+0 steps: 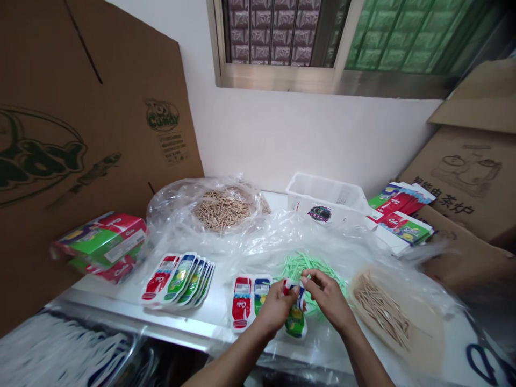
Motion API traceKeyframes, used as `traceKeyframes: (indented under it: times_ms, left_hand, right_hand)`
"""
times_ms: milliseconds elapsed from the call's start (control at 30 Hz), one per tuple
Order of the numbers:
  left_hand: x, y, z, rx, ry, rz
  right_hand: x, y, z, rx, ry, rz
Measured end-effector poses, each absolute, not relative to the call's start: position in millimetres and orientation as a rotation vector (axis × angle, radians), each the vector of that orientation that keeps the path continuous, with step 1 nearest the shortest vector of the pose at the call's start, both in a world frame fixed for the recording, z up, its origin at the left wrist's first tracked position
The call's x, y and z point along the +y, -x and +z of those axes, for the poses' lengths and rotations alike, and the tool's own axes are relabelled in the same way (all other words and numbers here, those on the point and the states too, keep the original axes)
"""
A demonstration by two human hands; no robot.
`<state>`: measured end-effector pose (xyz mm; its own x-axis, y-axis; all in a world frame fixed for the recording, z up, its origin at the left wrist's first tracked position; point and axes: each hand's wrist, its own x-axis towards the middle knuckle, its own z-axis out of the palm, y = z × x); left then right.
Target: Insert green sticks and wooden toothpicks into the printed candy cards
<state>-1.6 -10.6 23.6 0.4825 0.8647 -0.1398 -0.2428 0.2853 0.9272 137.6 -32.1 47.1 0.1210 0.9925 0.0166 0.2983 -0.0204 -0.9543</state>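
Note:
My left hand [277, 305] is closed on a bottle-shaped candy pack [295, 323], green and blue with a red part showing by the thumb. Close beside it, my right hand [327, 296] pinches thumb and fingertips together near the pack's top edge; what lies between them is too small to make out. Behind the hands spreads a pile of light green sticks [300, 263]. Just left of my left hand, a red cola pack [242, 303] and a green-blue pack [262, 290] lie side by side on the table.
Overlapping packs [177, 279] lie further left, near wrapped display boxes [107, 242]. A plastic bag holds brown sticks [223, 208]. A white bin [326, 196] stands by the wall, flattened boxes [403, 212] to its right. A shallow tray [429, 336] holds more brown sticks; scissors [481, 363] lie at right.

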Motion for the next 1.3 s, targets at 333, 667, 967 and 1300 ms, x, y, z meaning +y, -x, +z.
traceKeyframes:
  times_ms: [333,667,967,1300]
  left_hand:
    - [-18,5,24,0.692,-0.932,0.818]
    - [-21,8,23,0.722,-0.912,0.774]
    - [-25,7,22,0.692,-0.885,0.759]
    - [-26,11,36,0.672,-0.902,0.695]
  right_hand:
    - [-33,-133,47,-1.29,1.413,1.09]
    - [-40,-128,54,-1.367,1.497,0.91]
    - [-44,-128,47,-1.311,1.464,0.998]
    - [-44,-129,52,-1.265,1.412,0.962]
